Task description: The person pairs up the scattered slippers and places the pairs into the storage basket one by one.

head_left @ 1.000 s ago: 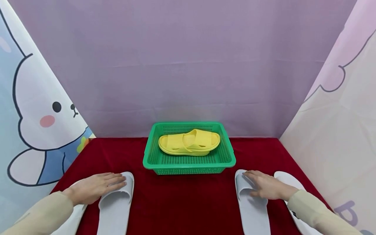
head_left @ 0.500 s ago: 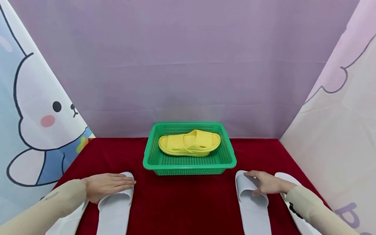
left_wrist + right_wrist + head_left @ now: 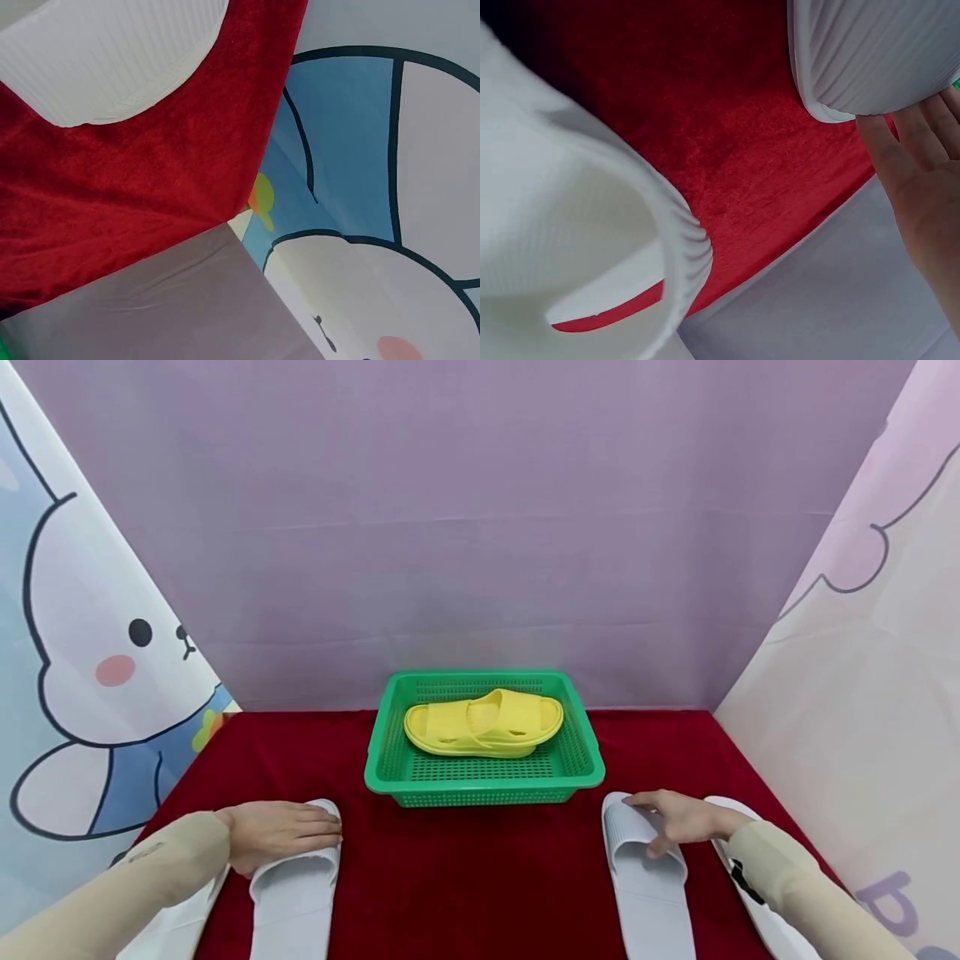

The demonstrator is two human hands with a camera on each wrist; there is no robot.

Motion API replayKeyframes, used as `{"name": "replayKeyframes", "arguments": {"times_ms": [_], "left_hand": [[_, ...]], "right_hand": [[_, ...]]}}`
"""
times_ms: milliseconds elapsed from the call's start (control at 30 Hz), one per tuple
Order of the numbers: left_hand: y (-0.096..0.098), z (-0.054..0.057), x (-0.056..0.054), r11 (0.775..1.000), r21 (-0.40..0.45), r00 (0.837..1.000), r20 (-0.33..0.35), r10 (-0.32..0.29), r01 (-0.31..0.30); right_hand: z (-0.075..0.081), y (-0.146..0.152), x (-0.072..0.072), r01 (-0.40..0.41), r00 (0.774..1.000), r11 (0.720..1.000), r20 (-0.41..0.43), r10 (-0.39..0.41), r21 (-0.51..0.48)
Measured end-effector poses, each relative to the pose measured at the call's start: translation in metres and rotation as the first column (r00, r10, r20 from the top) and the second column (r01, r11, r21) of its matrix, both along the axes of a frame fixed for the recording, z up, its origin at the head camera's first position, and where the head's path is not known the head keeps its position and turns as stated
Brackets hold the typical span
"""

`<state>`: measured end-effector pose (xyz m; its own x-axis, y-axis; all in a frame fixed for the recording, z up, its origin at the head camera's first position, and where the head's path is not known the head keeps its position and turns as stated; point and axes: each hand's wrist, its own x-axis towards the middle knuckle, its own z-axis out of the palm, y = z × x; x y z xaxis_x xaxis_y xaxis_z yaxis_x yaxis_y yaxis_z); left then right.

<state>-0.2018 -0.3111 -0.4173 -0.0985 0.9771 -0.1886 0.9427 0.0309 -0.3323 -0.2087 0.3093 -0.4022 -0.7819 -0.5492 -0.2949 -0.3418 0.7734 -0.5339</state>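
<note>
A pale grey slipper (image 3: 291, 902) lies at the left, its ribbed strap partly under my left hand (image 3: 279, 837). That hand lies flat across the strap, fingers extended to the slipper's inner edge. On the right, my right hand (image 3: 678, 822) spans the ribbed strap of a matching slipper (image 3: 651, 902). Its thumb is at the strap's opening and the fingers point toward the toe. Close up in the right wrist view, extended fingers (image 3: 919, 139) reach to that strap (image 3: 889, 56), their tips hidden by it.
A green basket (image 3: 480, 796) at the back holds yellow slippers (image 3: 483, 724). White slippers lie outside each hand, one at left (image 3: 176, 927) and one at right (image 3: 776, 927), partly under the sleeves. Red cloth (image 3: 465, 877) covers the table; printed and purple curtains (image 3: 480, 527) enclose it.
My left hand has moved right and settled across the strap. The right hand has turned slightly, its thumb and fingers spreading farther apart over the strap. The slippers stay in place.
</note>
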Motion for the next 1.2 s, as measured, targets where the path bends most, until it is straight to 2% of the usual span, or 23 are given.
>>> {"name": "replayKeyframes", "arguments": {"times_ms": [167, 233, 400, 500, 667, 800, 933, 1033, 1133, 1200], "left_hand": [[0.000, 0.004, 0.002, 1.000, 0.019, 0.997, 0.074, 0.023, -0.025], [-0.001, 0.005, 0.004, 0.999, 0.032, 0.996, 0.080, 0.033, -0.035], [-0.005, 0.007, 0.011, 0.992, 0.072, 0.991, 0.093, 0.098, -0.105], [-0.007, 0.007, 0.017, 0.976, 0.145, 0.983, 0.115, 0.146, -0.162], [-0.006, 0.009, 0.030, 0.924, 0.288, 0.967, 0.115, 0.227, -0.251], [0.000, 0.011, 0.037, 0.880, 0.371, 0.956, 0.106, 0.275, -0.295], [0.010, 0.012, 0.045, 0.825, 0.451, 0.939, 0.125, 0.319, -0.340], [0.017, 0.013, 0.051, 0.784, 0.522, 0.939, 0.121, 0.321, -0.335], [0.026, 0.013, 0.055, 0.750, 0.590, 0.950, 0.108, 0.294, -0.300], [0.032, 0.014, 0.057, 0.719, 0.639, 0.956, 0.092, 0.280, -0.272]], "right_hand": [[-0.001, 0.002, 0.000, -0.006, 1.000, 1.000, -0.017, 0.006, 0.002], [0.000, 0.003, 0.000, -0.009, 1.000, 1.000, -0.022, 0.009, 0.006], [0.003, 0.004, 0.002, -0.009, 1.000, 1.000, -0.020, 0.009, 0.009], [0.005, 0.005, 0.003, -0.001, 1.000, 1.000, -0.020, 0.000, -0.005], [0.012, 0.008, 0.006, 0.011, 0.998, 1.000, -0.069, -0.012, -0.012], [0.023, 0.013, 0.009, 0.015, 0.993, 1.000, -0.120, -0.018, -0.024], [0.033, 0.016, 0.013, 0.018, 0.981, 0.999, -0.190, -0.027, -0.051], [0.039, 0.018, 0.018, 0.015, 0.972, 0.996, -0.231, -0.035, -0.087], [0.046, 0.021, 0.022, 0.021, 0.966, 0.992, -0.252, -0.051, -0.122], [0.051, 0.022, 0.025, 0.027, 0.963, 0.990, -0.261, -0.063, -0.138]]}}
